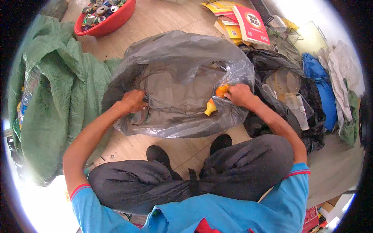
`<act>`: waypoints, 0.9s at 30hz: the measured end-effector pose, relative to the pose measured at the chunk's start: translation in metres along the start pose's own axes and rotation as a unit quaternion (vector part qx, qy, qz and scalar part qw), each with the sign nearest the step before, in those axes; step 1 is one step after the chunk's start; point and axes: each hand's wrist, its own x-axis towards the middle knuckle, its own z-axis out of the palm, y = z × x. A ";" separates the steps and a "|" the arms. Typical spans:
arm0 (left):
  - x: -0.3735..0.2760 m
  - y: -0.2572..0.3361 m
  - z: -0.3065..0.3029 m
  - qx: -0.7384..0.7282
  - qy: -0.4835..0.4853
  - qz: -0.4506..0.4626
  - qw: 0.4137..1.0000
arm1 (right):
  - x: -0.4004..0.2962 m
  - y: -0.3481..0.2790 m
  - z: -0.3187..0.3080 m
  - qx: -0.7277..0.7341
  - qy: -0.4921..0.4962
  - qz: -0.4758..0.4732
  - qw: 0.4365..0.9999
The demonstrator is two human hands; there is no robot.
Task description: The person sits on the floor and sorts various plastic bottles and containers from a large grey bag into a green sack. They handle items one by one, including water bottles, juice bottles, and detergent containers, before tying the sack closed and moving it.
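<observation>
A large grey translucent plastic bag (pixel 174 131) lies wide-mouthed on the floor between my hands. Inside its left part, my left hand (pixel 132 101) has curled fingers beside a clear plastic container (pixel 141 116); whether it grips anything is hidden. At the bag's right side, my right hand (pixel 240 94) grips an orange plastic bottle (pixel 222 91) together with some crumpled film. A yellow tip (pixel 210 108) points down towards me below it, and film covers part of the bottle between.
A red basin (pixel 122 19) of crushed cans stands at the far left. Green woven sacks (pixel 58 96) lie left, one with plastic bottles. To the right, a black bag (pixel 316 116) holds clear plastic containers. Books (pixel 252 26) lie beyond, near a wire rack (pixel 287 32).
</observation>
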 end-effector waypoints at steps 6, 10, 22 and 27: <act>0.022 -0.024 0.003 -0.079 0.028 0.018 0.996 | 0.039 -0.019 0.050 -0.138 0.106 -0.224 0.959; 0.070 0.005 -0.050 -0.088 0.154 0.129 0.976 | 0.043 0.010 0.075 -0.245 0.097 -0.160 0.951; 0.063 0.072 -0.028 -0.431 0.045 0.139 0.891 | 0.056 -0.062 -0.009 0.413 0.081 -0.139 0.896; 0.053 0.104 -0.029 -0.484 0.031 0.182 0.856 | 0.054 -0.090 -0.008 0.429 0.036 -0.156 0.889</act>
